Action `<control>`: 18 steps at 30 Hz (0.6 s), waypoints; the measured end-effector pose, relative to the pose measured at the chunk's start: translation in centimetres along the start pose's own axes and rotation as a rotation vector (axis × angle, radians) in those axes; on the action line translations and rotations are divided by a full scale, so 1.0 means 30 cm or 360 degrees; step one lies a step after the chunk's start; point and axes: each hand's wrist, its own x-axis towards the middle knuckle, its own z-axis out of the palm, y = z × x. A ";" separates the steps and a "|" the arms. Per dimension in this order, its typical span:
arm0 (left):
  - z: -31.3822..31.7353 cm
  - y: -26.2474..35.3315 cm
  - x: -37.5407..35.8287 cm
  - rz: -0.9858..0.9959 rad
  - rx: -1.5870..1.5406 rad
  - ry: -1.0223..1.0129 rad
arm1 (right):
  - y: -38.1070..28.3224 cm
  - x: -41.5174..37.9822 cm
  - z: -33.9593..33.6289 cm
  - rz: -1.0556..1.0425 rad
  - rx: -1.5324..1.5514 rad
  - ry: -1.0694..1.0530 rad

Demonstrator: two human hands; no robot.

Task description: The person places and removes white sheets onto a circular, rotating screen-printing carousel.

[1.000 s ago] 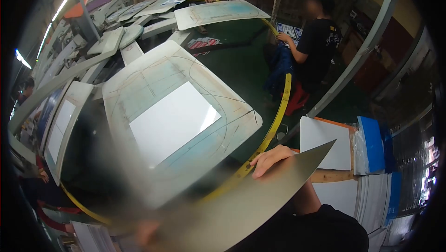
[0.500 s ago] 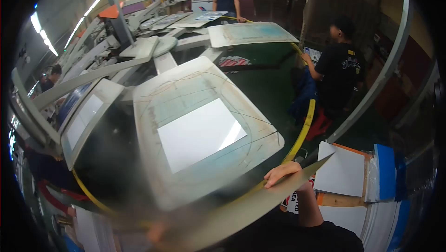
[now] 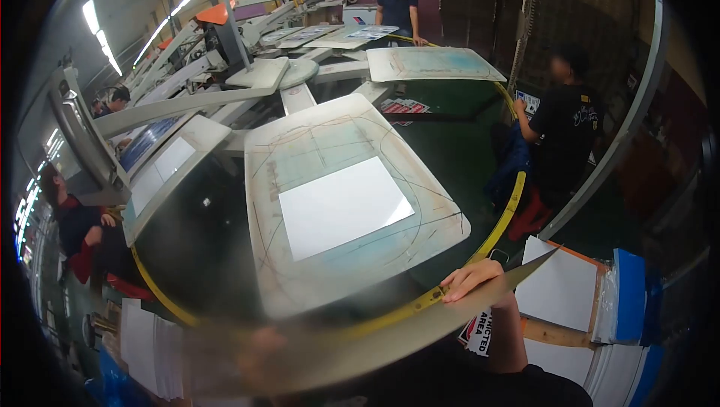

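A thin, flat sheet [image 3: 405, 332] spans the space between my two hands near my body, seen almost edge-on. My right hand [image 3: 472, 279] bends over its upper edge with the fingers pressed together. At the sheet's left part my left hand [image 3: 266, 351] shows only as a smeared patch, its fingers not clear. Beyond the sheet lies a large pale platen [image 3: 300, 152] with dark lines and blue stains. A blank white sheet [image 3: 345, 208] rests flat on it. The yellow curved rail [image 3: 420, 306] passes just beyond my hands.
White sheets [image 3: 559, 283] are stacked at the right, with more stacks [image 3: 142, 339] at lower left. Side platens [image 3: 435, 64] surround the machine hub. One person [image 3: 574, 115] is at right, another [image 3: 397, 6] at the back, another [image 3: 75, 219] at left.
The view has turned slightly left, so the platen and my hands appear further right. A seated person at left now shows more. Both hands remain at the sheet.
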 end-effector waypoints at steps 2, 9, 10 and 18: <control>-0.022 0.005 -0.013 -0.0006 0.0095 -0.0095 | -0.013 -0.003 -0.003 -0.0041 0.0100 -0.0066; -0.004 -0.010 -0.115 -0.0505 0.0195 0.0214 | 0.035 -0.095 -0.017 0.0187 -0.0416 0.0240; -0.008 -0.071 -0.194 -0.0781 -0.0273 0.0778 | 0.032 -0.073 0.019 0.0065 -0.0098 0.0260; -0.009 -0.012 -0.165 -0.0628 0.0132 0.0477 | 0.042 -0.176 0.037 0.0485 -0.0674 0.0605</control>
